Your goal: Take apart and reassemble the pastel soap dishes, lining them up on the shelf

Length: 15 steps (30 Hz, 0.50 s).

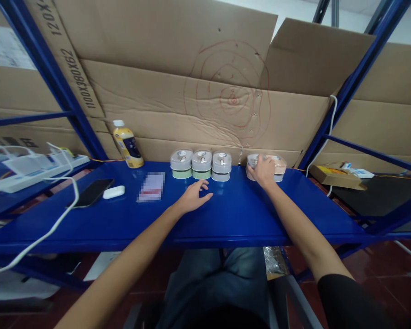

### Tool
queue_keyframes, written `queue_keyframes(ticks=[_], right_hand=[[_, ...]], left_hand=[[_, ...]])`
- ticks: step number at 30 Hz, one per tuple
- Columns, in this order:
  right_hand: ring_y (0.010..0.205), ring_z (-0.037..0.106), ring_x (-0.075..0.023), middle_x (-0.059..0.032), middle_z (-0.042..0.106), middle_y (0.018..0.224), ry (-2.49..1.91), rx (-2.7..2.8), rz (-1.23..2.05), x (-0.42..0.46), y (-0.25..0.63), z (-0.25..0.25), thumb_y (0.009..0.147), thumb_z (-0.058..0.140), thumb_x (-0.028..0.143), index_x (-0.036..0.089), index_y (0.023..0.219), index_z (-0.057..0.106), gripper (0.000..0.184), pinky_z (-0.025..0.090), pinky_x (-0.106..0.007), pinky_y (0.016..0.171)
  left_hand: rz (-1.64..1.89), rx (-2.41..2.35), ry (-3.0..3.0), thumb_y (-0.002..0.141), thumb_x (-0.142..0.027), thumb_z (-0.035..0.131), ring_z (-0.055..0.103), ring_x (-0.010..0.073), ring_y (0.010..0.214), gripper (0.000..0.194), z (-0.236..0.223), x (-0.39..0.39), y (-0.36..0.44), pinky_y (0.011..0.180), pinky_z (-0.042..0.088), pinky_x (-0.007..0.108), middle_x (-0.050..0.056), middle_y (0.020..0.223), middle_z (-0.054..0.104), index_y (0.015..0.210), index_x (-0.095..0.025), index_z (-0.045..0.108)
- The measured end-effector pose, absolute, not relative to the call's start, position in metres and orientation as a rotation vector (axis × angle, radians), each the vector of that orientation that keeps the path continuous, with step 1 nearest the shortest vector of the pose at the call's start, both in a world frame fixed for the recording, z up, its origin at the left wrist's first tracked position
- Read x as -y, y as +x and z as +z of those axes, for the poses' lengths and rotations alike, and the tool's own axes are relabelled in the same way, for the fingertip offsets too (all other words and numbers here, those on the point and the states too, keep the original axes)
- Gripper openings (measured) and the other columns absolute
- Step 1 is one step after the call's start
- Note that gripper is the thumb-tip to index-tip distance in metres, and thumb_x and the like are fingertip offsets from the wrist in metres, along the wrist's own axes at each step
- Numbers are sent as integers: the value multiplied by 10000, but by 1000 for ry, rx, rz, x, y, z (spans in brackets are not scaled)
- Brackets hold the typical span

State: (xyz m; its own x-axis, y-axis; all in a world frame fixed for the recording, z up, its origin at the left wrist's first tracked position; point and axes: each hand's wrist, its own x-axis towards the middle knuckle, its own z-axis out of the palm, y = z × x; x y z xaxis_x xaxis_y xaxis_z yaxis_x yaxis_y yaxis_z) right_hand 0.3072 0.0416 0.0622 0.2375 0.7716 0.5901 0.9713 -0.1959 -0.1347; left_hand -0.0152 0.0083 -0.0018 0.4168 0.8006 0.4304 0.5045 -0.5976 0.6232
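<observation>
My right hand [263,172] is closed over a small grey container with a clear lid [252,160], which stands at the back of the blue table; the fingers partly cover it. Right beside it is a similar container with a peach-coloured top [278,165], partly behind the hand. My left hand [193,197] hovers over or rests on the table with fingers apart, holding nothing. Just beyond it stand two clear-lidded containers with green bases, one on the left [181,163] and one in the middle [202,164], and a pale grey-white one [221,166].
A yellow drink bottle [128,145], a blurred-out card or packet [151,187], a white earbud case [114,192] and a black phone [93,193] are on the left. A white cable [60,221] crosses the left edge. Cardboard [150,100] walls the back between blue posts.
</observation>
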Motion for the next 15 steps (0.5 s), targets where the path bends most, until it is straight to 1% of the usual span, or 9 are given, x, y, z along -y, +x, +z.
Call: queue_keyframes(ticks=[2,4,6,8,10,11,13,15], right_hand=[[1171,527,-449,-326,578,1238,-2034,1562,-562,-46,307,57,891,660,527,51,1337,541,663,402,-578,982],[1227,493,-478,-356,545,1300,-2012,1537,-585,-48,309,52,905,630,538,34,1324,556,660,380,-615,1001],[1316,429,-511,-385,484,1395,-1981,1530,-599,-47,311,49,923,596,536,13,1328,557,662,346,-656,1035],[1419,329,-535,-403,401,1493,-1941,1546,-616,-46,312,49,938,573,517,-13,1389,513,698,299,-693,1081],[1498,236,-525,-389,328,1570,-1854,1605,-637,-43,307,50,957,550,507,-10,1474,443,738,262,-710,1125],[1522,217,-507,-368,306,1597,-1786,1660,-639,-42,302,51,967,539,510,9,1511,414,750,257,-707,1144],[1536,246,-465,-320,296,1628,-1621,1820,-600,-41,284,54,967,554,542,69,1564,376,782,279,-682,1174],[1526,295,-452,-281,280,1650,-1482,1980,-511,-42,260,56,915,649,584,133,1595,356,867,315,-657,1187]], left_hand=[[1002,-1109,2293,862,-521,679,715,291,1074,446,-1,-8,-15,996,578,501,103,1118,735,1179,-217,600],[993,-1115,2303,863,-522,675,711,302,1083,435,0,-7,-15,996,573,510,115,1128,732,1162,-212,611],[994,-1128,2305,853,-526,686,710,313,1082,430,1,-8,-14,995,570,521,121,1132,730,1141,-213,625],[999,-1125,2301,841,-527,698,710,315,1075,424,1,-8,-14,991,572,521,119,1132,729,1123,-217,634],[1007,-1108,2300,836,-522,704,708,308,1067,417,0,-9,-14,985,578,512,113,1128,730,1115,-219,637],[1010,-1101,2302,835,-519,705,707,304,1064,414,0,-9,-14,980,581,508,110,1127,729,1113,-219,638],[1014,-1101,2314,837,-515,704,703,303,1063,408,-1,-10,-14,973,584,507,109,1126,727,1110,-219,641],[1009,-1111,2330,845,-515,695,701,306,1070,401,-1,-10,-14,973,584,510,114,1131,722,1108,-217,642]])
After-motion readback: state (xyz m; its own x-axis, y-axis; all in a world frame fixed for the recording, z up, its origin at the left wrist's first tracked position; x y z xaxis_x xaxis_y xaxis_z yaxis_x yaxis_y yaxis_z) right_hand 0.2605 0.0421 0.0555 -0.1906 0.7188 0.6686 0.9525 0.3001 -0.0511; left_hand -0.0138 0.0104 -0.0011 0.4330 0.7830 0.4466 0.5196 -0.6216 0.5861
